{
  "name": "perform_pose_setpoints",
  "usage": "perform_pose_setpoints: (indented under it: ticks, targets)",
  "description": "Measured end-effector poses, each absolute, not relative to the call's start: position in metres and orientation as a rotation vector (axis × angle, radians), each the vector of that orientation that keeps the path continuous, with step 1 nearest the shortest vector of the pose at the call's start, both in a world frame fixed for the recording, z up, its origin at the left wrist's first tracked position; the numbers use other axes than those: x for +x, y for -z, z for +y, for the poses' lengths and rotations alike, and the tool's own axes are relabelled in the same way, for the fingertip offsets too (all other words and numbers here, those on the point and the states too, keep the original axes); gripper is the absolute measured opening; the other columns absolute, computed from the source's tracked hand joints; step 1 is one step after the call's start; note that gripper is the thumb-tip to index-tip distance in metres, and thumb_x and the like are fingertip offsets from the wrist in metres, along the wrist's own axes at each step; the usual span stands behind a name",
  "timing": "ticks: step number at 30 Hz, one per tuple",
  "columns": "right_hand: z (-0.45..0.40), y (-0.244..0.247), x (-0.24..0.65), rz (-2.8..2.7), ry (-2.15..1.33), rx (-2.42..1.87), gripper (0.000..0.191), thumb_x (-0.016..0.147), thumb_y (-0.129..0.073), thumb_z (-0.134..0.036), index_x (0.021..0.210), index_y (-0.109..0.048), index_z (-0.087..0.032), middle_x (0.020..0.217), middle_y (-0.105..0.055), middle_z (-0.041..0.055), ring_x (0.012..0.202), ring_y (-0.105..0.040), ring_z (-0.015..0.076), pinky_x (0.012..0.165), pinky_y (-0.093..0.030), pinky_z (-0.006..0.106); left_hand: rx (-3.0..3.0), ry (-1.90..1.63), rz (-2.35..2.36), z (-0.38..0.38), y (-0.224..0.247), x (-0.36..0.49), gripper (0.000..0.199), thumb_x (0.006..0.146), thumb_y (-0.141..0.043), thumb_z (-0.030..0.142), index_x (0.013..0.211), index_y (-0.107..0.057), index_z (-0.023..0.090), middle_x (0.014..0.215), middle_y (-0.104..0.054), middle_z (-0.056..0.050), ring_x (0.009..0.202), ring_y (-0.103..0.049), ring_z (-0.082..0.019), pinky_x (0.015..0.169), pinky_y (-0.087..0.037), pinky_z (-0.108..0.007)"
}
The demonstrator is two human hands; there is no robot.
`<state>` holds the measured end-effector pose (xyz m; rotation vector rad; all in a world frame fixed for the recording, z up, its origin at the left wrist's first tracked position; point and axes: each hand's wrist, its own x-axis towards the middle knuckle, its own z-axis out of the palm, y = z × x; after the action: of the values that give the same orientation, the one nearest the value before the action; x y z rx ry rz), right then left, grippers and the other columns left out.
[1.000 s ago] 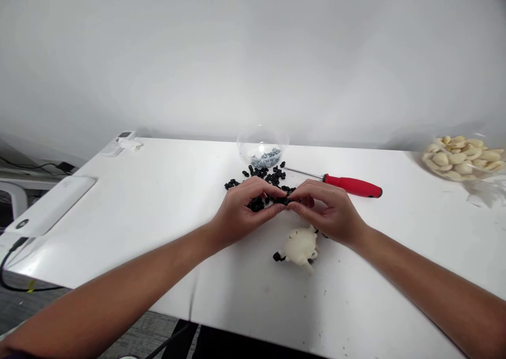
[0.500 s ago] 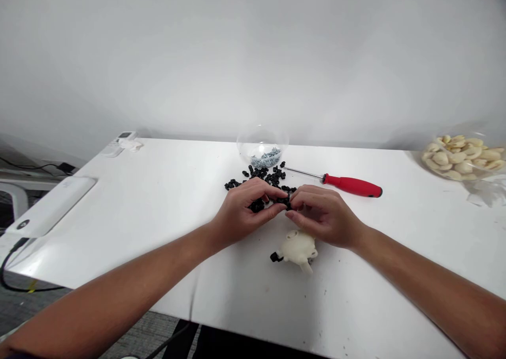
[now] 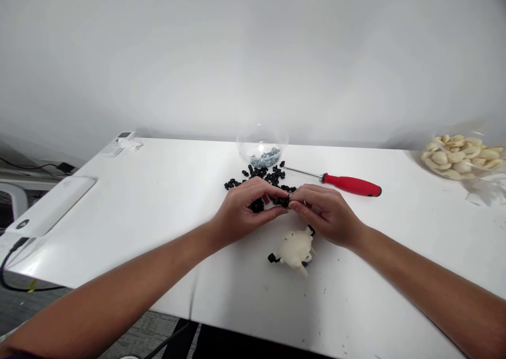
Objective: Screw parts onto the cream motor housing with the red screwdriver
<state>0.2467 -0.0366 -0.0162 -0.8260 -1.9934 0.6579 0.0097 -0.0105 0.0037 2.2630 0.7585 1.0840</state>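
Observation:
My left hand [image 3: 247, 206] is closed, its thumb and index finger pinching what looks like a small black part at the near edge of a pile. My right hand [image 3: 328, 211] meets it there, fingertips pressed together; whatever they grip is hidden. Loose black plastic parts [image 3: 272, 175] lie behind and under the fingers. Nearer to me, a cream plastic piece [image 3: 293, 248] with stubby arms rests on the table, a black part [image 3: 272, 258] on its left arm and another [image 3: 311, 229] at its upper right.
Behind the pile stands a clear bowl [image 3: 264, 147] of small screws. A red-handled screwdriver [image 3: 351, 185] lies to its right. A clear bag of cream pieces [image 3: 460, 156] sits far right. On the left are a white device [image 3: 59, 203] and a remote [image 3: 122, 137].
My right fingertips have closed in against the left ones. The cream piece has shifted slightly left and turned, bringing a black part at its upper right into view.

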Motion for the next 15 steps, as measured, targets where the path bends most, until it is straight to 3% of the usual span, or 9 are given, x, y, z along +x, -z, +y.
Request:
perform_pose_setpoints:
  ticks: [9, 15]
  targets:
    - [-0.0378, 0.0157, 0.2467, -1.984, -0.692, -0.878, 0.003, 0.101, -0.068, -0.024, 0.098, -0.069, -0.022, 0.081, -0.068, 0.0017, 0.067, -0.058, 0.0151, 0.06, -0.046, 0.031, 2.214, -1.09, 0.783, -0.0128, -0.0038, 0.0101, 0.015, 0.091, -0.085, 0.023, 0.105, -0.079, 0.022, 0.093, -0.078, -0.004, 0.083, -0.073, -0.016, 0.074, -0.062, -0.028]
    - [-0.0352, 0.0191, 0.2466, -1.984, -0.587, -0.9, 0.009, 0.103, -0.067, -0.027, 0.096, -0.07, -0.022, 0.083, -0.074, 0.0037, 0.073, -0.065, 0.0183, 0.066, -0.049, 0.034, 2.16, -1.07, 0.802, -0.0109, -0.0017, 0.0098, 0.016, 0.093, -0.083, 0.026, 0.109, -0.081, 0.022, 0.096, -0.08, -0.005, 0.08, -0.073, -0.016, 0.074, -0.063, -0.029]
